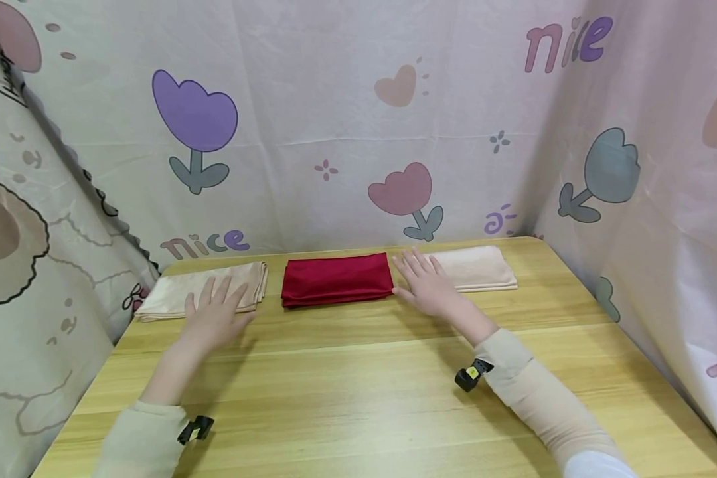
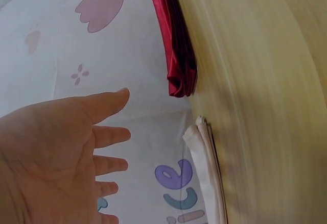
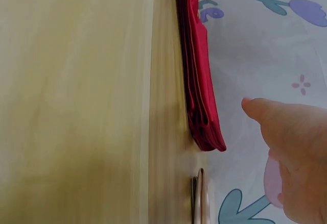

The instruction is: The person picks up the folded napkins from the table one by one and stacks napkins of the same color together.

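Three folded cloths lie in a row along the table's far side. At the left is a cream cloth (image 1: 179, 292), in the middle a dark red satin cloth (image 1: 337, 279), at the right a pale pink-beige cloth (image 1: 478, 267). My left hand (image 1: 214, 318), fingers spread, overlaps the cream cloth in the head view; the left wrist view has it apart from the cloth, nothing in its palm. My right hand (image 1: 425, 285) is held flat with straight fingers between the red cloth and the pale right one, covering the latter's left end. It holds nothing.
The light wood table (image 1: 358, 398) ends at a printed curtain (image 1: 311, 86) that rises behind it and along both sides. Small black wrist cameras (image 1: 469, 376) are strapped to both forearms.
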`<state>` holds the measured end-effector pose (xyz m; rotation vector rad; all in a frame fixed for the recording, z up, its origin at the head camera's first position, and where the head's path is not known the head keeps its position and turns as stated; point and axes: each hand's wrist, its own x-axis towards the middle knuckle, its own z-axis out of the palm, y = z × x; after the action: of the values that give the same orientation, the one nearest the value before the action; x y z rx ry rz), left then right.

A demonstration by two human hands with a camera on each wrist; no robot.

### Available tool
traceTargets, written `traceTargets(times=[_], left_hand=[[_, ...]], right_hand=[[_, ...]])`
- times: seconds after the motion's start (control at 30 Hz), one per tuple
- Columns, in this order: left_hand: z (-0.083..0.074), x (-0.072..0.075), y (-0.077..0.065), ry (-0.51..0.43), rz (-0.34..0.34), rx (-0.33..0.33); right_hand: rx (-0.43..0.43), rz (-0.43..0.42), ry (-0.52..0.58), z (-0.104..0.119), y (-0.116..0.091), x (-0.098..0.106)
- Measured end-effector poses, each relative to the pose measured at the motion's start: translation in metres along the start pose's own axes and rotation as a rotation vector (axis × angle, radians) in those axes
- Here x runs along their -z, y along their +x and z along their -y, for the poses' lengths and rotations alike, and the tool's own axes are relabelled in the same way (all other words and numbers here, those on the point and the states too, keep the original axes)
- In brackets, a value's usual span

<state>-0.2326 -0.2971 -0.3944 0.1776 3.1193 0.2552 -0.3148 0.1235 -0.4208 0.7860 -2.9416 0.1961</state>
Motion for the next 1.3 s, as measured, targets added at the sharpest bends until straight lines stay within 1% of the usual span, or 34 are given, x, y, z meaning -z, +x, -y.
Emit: traceTargets(times=[0.2, 0.37, 0.6, 0.77, 0.87, 1.07, 1.2, 1.3], left_hand=[[0.006, 0.008, -0.011, -0.015, -0.016, 0.004], [0.011, 0.015, -0.02, -0.024, -0.042, 0.005], [0.018, 0.021, -0.027, -0.054, -0.081, 0.021], [0.025, 0.025, -0.031, -0.085, -0.105, 0.036], [0.03, 0.027, -0.033, -0.104, -0.114, 0.042], [0.04, 0.03, -0.033, -0.149, -0.108, 0.047], [0.051, 0.031, -0.031, -0.175, -0.099, 0.049], [0.061, 0.031, -0.029, -0.185, -0.096, 0.034]], right_hand=[[0.04, -0.03, -0.014, 0.01, 0.001, 0.0], [0.058, -0.029, -0.001, 0.023, 0.002, 0.003], [0.109, -0.057, -0.004, 0.039, 0.004, 0.006], [0.119, -0.055, -0.012, 0.049, 0.007, 0.006], [0.123, -0.049, -0.001, 0.054, 0.009, 0.006], [0.151, -0.054, 0.014, 0.066, 0.014, 0.005], [0.179, -0.05, 0.029, 0.076, 0.018, 0.004], [0.183, -0.031, 0.051, 0.084, 0.021, 0.005]])
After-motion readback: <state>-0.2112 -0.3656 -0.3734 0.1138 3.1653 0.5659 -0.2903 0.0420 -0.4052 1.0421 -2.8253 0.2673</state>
